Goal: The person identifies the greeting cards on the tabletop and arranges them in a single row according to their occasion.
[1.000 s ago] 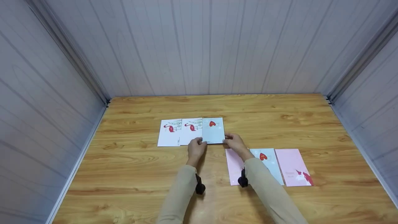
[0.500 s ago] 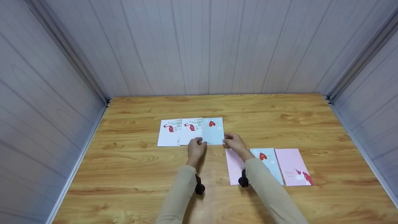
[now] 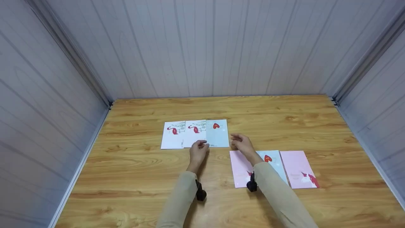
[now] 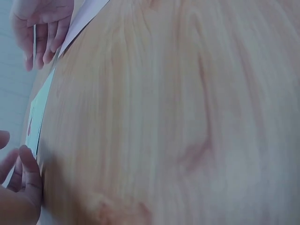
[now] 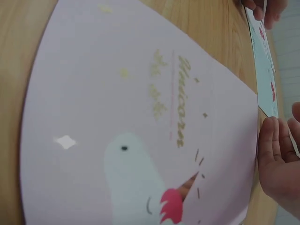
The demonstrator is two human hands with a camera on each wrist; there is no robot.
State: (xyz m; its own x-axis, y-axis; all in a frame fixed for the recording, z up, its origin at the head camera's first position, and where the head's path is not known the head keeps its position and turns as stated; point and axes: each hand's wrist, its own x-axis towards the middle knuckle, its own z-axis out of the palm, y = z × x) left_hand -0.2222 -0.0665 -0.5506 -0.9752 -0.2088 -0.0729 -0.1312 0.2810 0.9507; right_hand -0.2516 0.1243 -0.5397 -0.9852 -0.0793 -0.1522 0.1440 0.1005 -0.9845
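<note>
A pale blue heart card [image 3: 217, 134] lies at the right end of a row with two white flamingo cards [image 3: 173, 136] [image 3: 194, 134] on the wooden table [image 3: 284, 123]. My left hand [image 3: 199, 149] rests its loosely bent fingertips at the blue card's near left corner; the left wrist view shows that hand [image 4: 18, 185] with thumb apart beside the card's edge [image 4: 40, 112]. My right hand [image 3: 242, 142] hovers just right of the card, fingers relaxed and holding nothing. In the right wrist view this hand [image 5: 279, 161] is by a pink unicorn card [image 5: 140, 117].
Near my right forearm lie a pink card [image 3: 241, 166], a second blue heart card [image 3: 272, 161] and another pink card [image 3: 297, 169], side by side. Grey panel walls [image 3: 202, 47] close the table at the back and both sides.
My right hand has let go of the blue card's near right corner and drawn off to the right. The left hand stays at the near left corner. The card lies flat.
</note>
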